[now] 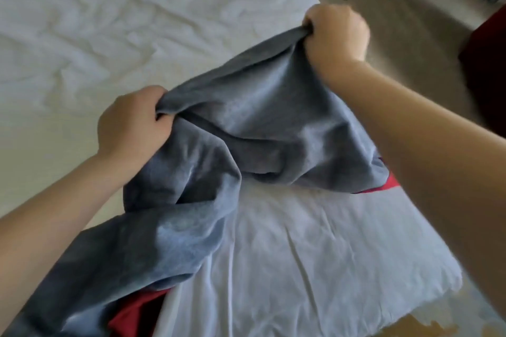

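- At the far left we see the white sheet (109, 22), creased and spread over the bed.
- Our left hand (131, 120) is clenched around a bunched edge of the grey garment (246, 128), knuckles up, with the cloth gathered inside the fist.
- The grey garment hangs between our two hands above the bed; its upper edge runs tilted, lower at the left hand and higher at the right.
- The lower part of the garment trails down to the bottom left, draped over the sheet and passing under our left forearm.
- A red cloth (134, 312) shows beneath the garment near the bottom edge, and another bit of red peeks out by our right forearm.
- Our right hand (336, 33) grips the other bunched edge of the garment in a closed fist, near the bed's right side.
- Right of the bed lies a beige floor (397, 22).
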Motion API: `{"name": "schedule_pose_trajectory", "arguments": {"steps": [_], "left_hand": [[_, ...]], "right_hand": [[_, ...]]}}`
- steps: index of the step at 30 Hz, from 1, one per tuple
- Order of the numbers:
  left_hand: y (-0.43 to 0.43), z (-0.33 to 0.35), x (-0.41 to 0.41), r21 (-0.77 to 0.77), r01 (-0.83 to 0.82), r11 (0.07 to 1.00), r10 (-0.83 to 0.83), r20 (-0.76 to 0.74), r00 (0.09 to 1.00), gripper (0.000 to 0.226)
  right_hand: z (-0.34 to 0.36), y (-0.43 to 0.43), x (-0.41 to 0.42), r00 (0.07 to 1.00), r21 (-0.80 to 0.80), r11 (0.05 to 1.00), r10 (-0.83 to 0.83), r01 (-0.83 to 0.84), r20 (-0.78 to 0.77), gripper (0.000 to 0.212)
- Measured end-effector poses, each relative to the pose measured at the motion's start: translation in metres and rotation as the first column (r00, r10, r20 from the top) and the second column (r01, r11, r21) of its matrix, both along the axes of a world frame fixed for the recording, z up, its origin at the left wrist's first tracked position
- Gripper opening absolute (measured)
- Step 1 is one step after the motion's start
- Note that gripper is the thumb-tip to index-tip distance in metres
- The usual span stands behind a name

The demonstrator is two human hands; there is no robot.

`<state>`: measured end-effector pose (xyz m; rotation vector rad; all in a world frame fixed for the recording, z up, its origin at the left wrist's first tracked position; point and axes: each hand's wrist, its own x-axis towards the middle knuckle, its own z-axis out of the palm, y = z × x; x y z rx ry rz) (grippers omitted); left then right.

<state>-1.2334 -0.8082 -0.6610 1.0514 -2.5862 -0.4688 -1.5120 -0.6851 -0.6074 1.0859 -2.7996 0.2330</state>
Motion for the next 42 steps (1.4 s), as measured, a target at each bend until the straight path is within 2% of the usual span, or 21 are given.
{"name": "schedule_pose_trajectory", "arguments": {"steps": [2,4,6,7,9,11,12,14,16,17,19,21,23,25,27,30,32,33,36,39,42], "left_hand": [[-0.021,-0.013,-0.001,0.017,-0.075,0.997,0.073,0.129,0.989,0.01],[-0.036,-0.026,-0.001,0.067,-0.131,0.989,0.1,0.349,0.932,0.016],[-0.04,-0.027,0.001,0.068,-0.136,0.988,0.092,0.446,0.89,0.04],[-0.036,-0.024,0.001,0.032,-0.103,0.994,0.083,0.388,0.918,0.046],[-0.01,-0.017,0.001,-0.022,0.007,1.0,-0.003,0.194,0.981,0.042],[0.028,-0.016,0.004,0.048,0.109,0.993,-0.113,0.091,0.989,0.037],[0.051,-0.019,0.007,0.1,0.157,0.983,-0.165,0.085,0.983,0.043],[0.09,-0.03,0.014,0.16,0.234,0.959,-0.267,0.233,0.935,0.065],[0.107,-0.046,0.022,0.172,0.245,0.954,-0.297,0.441,0.847,0.081],[0.108,-0.053,0.025,0.169,0.225,0.96,-0.279,0.472,0.836,0.082],[0.104,-0.059,0.028,0.129,0.177,0.976,-0.215,0.416,0.883,0.072],[0.092,-0.053,0.027,0.056,0.129,0.99,-0.14,0.323,0.936,0.053],[0.072,-0.042,0.03,-0.05,0.039,0.998,-0.025,0.254,0.967,0.041],[0.05,-0.034,0.035,-0.16,-0.052,0.986,0.107,0.361,0.926,0.036],[0.039,-0.035,0.037,-0.212,-0.125,0.969,0.212,0.465,0.86,0.03],[0.054,-0.04,0.03,-0.277,-0.201,0.939,0.299,0.374,0.878,0.04],[0.082,-0.042,0.019,-0.381,-0.139,0.914,0.242,0.239,0.94,0.035],[0.098,-0.045,0.013,-0.393,-0.083,0.916,0.177,0.212,0.961,0.03],[0.139,-0.068,0.005,-0.22,-0.017,0.975,0.081,0.289,0.954,0.014],[0.146,-0.088,0.011,-0.084,-0.151,0.985,0.171,0.363,0.916,0.023],[0.138,-0.097,0.017,-0.199,-0.162,0.967,0.23,0.395,0.89,0.023]], "right_hand": [[-0.024,-0.023,0.008,0.966,-0.026,0.999,0.032,-0.026,0.256,0.037],[-0.047,-0.034,0.027,0.904,0.103,0.989,0.056,-0.11,0.424,0.048],[-0.067,-0.038,0.05,0.905,0.205,0.956,0.111,-0.21,0.41,0.05],[-0.073,-0.037,0.061,0.918,0.198,0.947,0.171,-0.254,0.359,0.046],[-0.079,-0.026,0.084,0.915,0.11,0.93,0.314,-0.35,0.254,0.038],[-0.083,-0.007,0.107,0.864,0.013,0.877,0.471,-0.481,0.178,0.041],[-0.085,0.007,0.116,0.837,-0.008,0.849,0.524,-0.529,0.156,0.048],[-0.092,0.038,0.125,0.805,0.078,0.812,0.554,-0.579,0.211,0.069],[-0.1,0.063,0.115,0.795,0.329,0.729,0.501,-0.601,0.341,0.09],[-0.106,0.071,0.105,0.784,0.44,0.65,0.49,-0.62,0.38,0.094],[-0.114,0.078,0.084,0.756,0.51,0.559,0.505,-0.654,0.416,0.08],[-0.114,0.074,0.062,0.754,0.47,0.592,0.551,-0.655,0.357,0.053],[-0.108,0.066,0.04,0.781,0.356,0.697,0.584,-0.622,0.221,0.024],[-0.098,0.058,0.02,0.826,0.268,0.782,0.548,-0.563,0.134,0.01],[-0.092,0.043,0.002,0.864,0.321,0.803,0.479,-0.502,0.153,0.013],[-0.085,0.03,0.005,0.869,0.338,0.802,0.478,-0.492,0.13,0.021],[-0.083,0.033,0.026,0.783,0.209,0.764,0.622,-0.61,0.012,0.023],[-0.083,0.04,0.039,0.72,0.153,0.711,0.694,-0.687,0.012,0.02],[-0.1,0.061,0.073,0.567,0.17,0.544,0.81,-0.822,0.15,0.013],[-0.127,0.066,0.082,0.616,0.263,0.564,0.763,-0.783,0.197,0.022],[-0.144,0.06,0.081,0.693,0.32,0.633,0.709,-0.705,0.125,0.028]]}}
